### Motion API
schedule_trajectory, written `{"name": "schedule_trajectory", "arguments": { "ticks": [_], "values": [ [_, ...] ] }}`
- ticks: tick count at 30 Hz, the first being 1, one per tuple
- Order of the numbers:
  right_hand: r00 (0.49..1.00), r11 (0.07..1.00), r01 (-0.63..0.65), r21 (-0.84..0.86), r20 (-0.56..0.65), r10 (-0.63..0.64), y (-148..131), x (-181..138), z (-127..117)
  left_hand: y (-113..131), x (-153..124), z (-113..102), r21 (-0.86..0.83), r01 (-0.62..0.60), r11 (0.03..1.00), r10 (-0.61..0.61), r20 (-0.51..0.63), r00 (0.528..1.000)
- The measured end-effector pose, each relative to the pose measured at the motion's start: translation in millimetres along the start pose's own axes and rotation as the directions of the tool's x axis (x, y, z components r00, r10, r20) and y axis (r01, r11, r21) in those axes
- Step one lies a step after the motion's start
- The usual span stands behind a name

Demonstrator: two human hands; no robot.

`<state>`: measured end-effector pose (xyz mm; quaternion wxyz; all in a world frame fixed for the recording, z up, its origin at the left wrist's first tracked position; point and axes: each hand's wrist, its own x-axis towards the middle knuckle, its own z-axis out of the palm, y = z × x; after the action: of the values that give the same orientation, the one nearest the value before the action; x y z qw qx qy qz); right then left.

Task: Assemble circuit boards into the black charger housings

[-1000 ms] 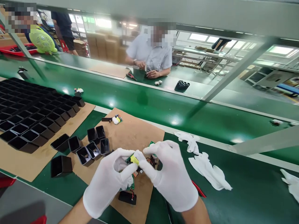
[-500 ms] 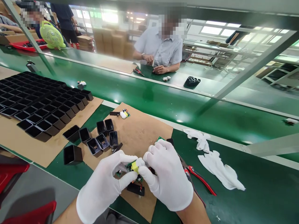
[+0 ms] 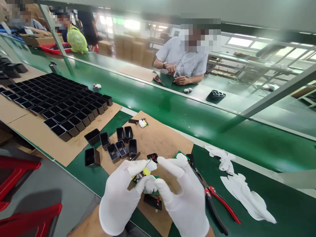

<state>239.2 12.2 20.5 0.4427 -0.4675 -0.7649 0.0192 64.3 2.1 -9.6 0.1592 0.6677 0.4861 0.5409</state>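
My left hand (image 3: 118, 197), in a white glove, pinches a small circuit board (image 3: 141, 175) with a yellow-wrapped part between thumb and fingers. A black plastic end piece (image 3: 152, 157) with red wire shows just beyond its fingertips. To the right, my gloved right hand (image 3: 189, 194) has its thumb and fingers apart, with the thumb tip close to the left thumb. Below the hands, on the cardboard, lies a black piece with red wires (image 3: 153, 201), partly hidden. Another green circuit board (image 3: 179, 154) shows behind the right hand's fingers.
Red-and-black pliers (image 3: 209, 189) lie right of my right hand, with white gloves (image 3: 247, 197) beyond. Several black cases (image 3: 122, 148) stand on the cardboard (image 3: 168, 136), many more (image 3: 71, 102) at left. A green belt (image 3: 172, 107) runs behind; a person (image 3: 185, 56) works opposite.
My right hand's fingers have spread and drawn off the board in my left hand. The black end piece has come into sight. The view has shifted, moving the scene rightward.
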Motion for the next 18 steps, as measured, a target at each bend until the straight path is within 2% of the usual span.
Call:
{"name": "schedule_trajectory", "arguments": {
  "ticks": [2, 5, 8, 11, 14, 18],
  "values": [
    [1.0, 0.994, -0.029, 0.108, 0.01, 0.028, -9, -2, 10, 3, -2, 4, 0.054, -0.058, 0.997, 0.062, -0.06, 0.996],
    [0.99, 0.961, -0.112, 0.252, -0.057, 0.13, -15, -4, 18, 6, -6, 10, 0.113, -0.079, 0.99, 0.092, -0.11, 0.99],
    [0.975, 0.926, -0.188, 0.327, -0.054, 0.217, -12, -6, 18, 4, -9, 15, 0.093, -0.104, 0.99, 0.116, -0.133, 0.984],
    [0.96, 0.921, -0.247, 0.302, -0.054, 0.275, -6, -9, 17, 1, -10, 18, 0.063, -0.057, 0.996, 0.068, -0.184, 0.981],
    [0.974, 0.963, -0.187, 0.193, -0.09, 0.207, -9, -15, 20, 0, -12, 21, 0.08, -0.007, 0.997, 0.027, -0.251, 0.968],
    [0.986, 0.976, -0.165, 0.143, 0.015, 0.165, -26, -24, 31, 2, -17, 29, 0.019, 0.02, 1.0, -0.014, -0.272, 0.962]
  ]
}}
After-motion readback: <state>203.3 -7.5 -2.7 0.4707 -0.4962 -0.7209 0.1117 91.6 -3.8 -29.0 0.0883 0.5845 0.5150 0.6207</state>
